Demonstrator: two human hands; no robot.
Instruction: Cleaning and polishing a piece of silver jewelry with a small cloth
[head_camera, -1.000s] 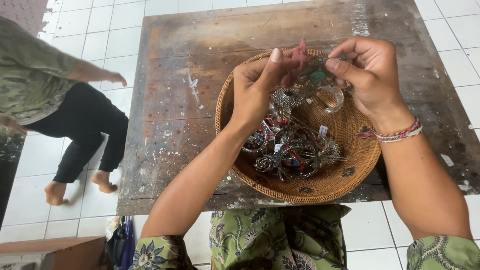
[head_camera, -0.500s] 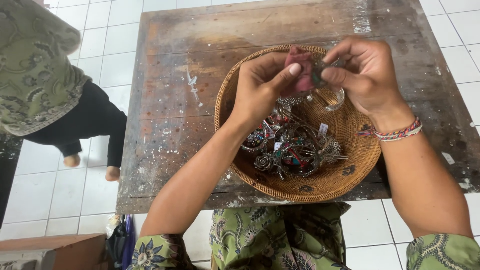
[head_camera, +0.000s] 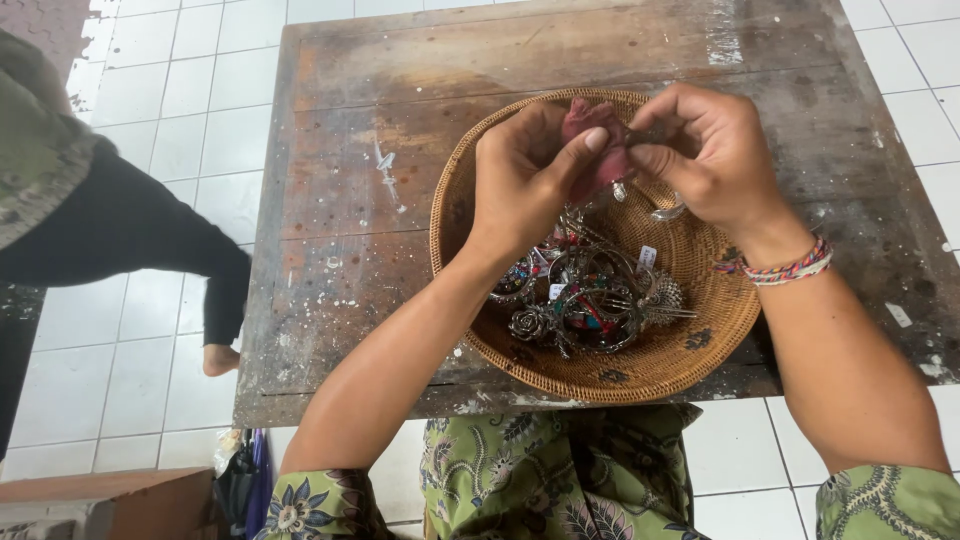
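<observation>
1. White floor tiles (head_camera: 150, 90) around a worn, paint-flecked wooden counter (head_camera: 400, 60), with a round woven basket (head_camera: 700, 350) set on it.
2. Above the basket's far rim: a small dark-red cloth (head_camera: 592, 150), bunched and pinched between both hands, clear of the weave.
3. Left hand (head_camera: 525, 170) closed on the cloth, thumb pressed across its front; right hand (head_camera: 705, 150) closed on its other side, fingers curled, something small and metallic just showing between cloth and fingers — too hidden to name.
4. Looks soft, light and limp; no risk of breakage, likely to slump unless held at the gathered middle, as now. Any small metal piece inside probably slick and easy to drop, best wrapped within the folds.
5. Long axis roughly upright, top end pointing away from the wearer, lower end toward the basket.
6. Below: a tangle of silver jewellery (head_camera: 590, 300), rings and bangles with coloured stones, piled in the basket's middle.
7. Braided bracelet (head_camera: 785, 268) on the right wrist.
8. At left, well apart: another person's dark-clad leg (head_camera: 150, 240) and bare foot on the tiles.
</observation>
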